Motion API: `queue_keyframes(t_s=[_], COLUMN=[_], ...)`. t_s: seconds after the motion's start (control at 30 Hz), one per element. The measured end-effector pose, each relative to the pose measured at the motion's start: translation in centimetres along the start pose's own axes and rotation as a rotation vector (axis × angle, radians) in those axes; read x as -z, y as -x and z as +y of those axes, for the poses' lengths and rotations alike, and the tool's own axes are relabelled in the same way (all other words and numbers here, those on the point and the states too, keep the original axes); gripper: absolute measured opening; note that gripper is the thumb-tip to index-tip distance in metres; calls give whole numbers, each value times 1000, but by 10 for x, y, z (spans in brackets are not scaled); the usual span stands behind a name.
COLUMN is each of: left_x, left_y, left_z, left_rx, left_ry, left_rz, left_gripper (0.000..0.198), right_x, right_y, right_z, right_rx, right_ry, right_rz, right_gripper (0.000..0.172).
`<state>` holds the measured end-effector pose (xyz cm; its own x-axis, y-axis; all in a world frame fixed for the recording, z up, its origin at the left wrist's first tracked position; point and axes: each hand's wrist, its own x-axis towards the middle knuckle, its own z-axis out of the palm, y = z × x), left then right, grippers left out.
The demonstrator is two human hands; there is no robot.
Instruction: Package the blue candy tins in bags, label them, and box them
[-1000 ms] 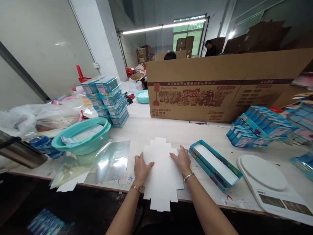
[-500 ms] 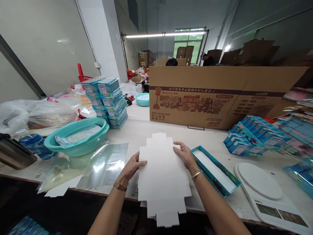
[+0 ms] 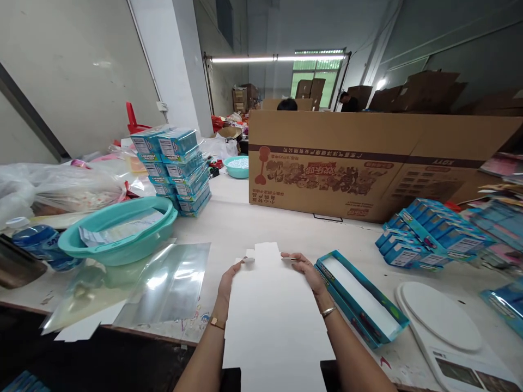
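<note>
A flat white box blank [image 3: 278, 316] with cut flaps lies in front of me, reaching past the table's near edge. My left hand [image 3: 229, 280] grips a small side flap near its far left corner, thumb on top. On the far right corner my right hand [image 3: 307, 270] pinches the matching flap, which is bent up. Both flaps are folded a little inward. To the right of my right hand is an open teal tray box [image 3: 362, 296] with a white inside.
Teal basins [image 3: 122, 239] and clear plastic sheets [image 3: 167, 286] sit at left, a stack of wrapped blue boxes [image 3: 177, 171] behind them. At right are a white scale [image 3: 441, 316] and more blue boxes [image 3: 433, 234]. A large carton [image 3: 318, 179] stands across the back.
The blank has come nearer to me, over the table edge. Both hands have shifted to its far corners, and the small flaps there are now bent up.
</note>
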<state>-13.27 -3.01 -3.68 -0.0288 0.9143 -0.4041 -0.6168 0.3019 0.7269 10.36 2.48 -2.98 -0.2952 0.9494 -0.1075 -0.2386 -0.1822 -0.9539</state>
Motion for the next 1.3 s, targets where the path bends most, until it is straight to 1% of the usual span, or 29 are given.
queue_keyframes(t_s=[0.03, 0.07, 0.17, 0.27, 0.3, 0.37, 0.43, 0.47, 0.53, 0.6, 0.67, 0.77, 0.93, 1.0, 1.03, 1.13, 1.23, 1.27, 1.3], left_x=[-2, -4, -12, -20, -23, -27, -28, -28, -28, -27, -28, -31, -35, -33, -32, -30, -33, -35, -38], left_y=[1, 1, -2, -8, -10, -13, -14, -14, -13, -10, -9, -10, -19, -22, -24, -26, -27, -27, -27], left_z=[2, 3, 3, -4, -7, -12, -16, -18, -20, -22, -24, -25, -25, -23, -21, -18, -17, -17, -18], left_rx=[-44, -93, -193, -278, -314, -368, -406, -423, -453, -476, -476, -428, -373, -357, -347, -294, -249, -242, -237], left_ry=[-64, -143, -375, -471, -492, -512, -498, -482, -438, -396, -382, -418, -486, -499, -503, -525, -547, -553, -559], left_rz=[11, 26, 74, 97, 97, 98, 116, 131, 163, 184, 200, 227, 192, 173, 165, 133, 107, 102, 98], left_gripper=[38, 36, 34, 25, 24, 22, 22, 23, 27, 33, 40, 46, 35, 34, 39, 61, 75, 78, 79], right_x=[1, 1, -4, -15, -19, -26, -30, -31, -32, -33, -35, -38, -40, -38, -36, -35, -39, -42, -45], right_y=[-1, -2, -8, -14, -15, -15, -15, -15, -16, -19, -22, -24, -21, -21, -22, -26, -31, -32, -33], right_z=[0, 0, 5, 18, 23, 29, 31, 30, 29, 28, 29, 33, 33, 30, 27, 21, 15, 14, 12], right_rx=[22, 40, 56, 61, 66, 88, 130, 147, 166, 160, 155, 149, 115, 88, 73, 34, 21, 22, 27], right_ry=[52, 107, 236, 256, 255, 256, 242, 227, 198, 193, 208, 234, 338, 389, 416, 507, 564, 571, 573], right_rz=[2, 5, 35, 87, 105, 145, 198, 218, 237, 230, 226, 217, 136, 95, 74, 14, -12, -12, -9], right_gripper=[22, 20, 29, 32, 35, 47, 59, 62, 63, 59, 55, 54, 53, 50, 47, 30, 14, 14, 23])
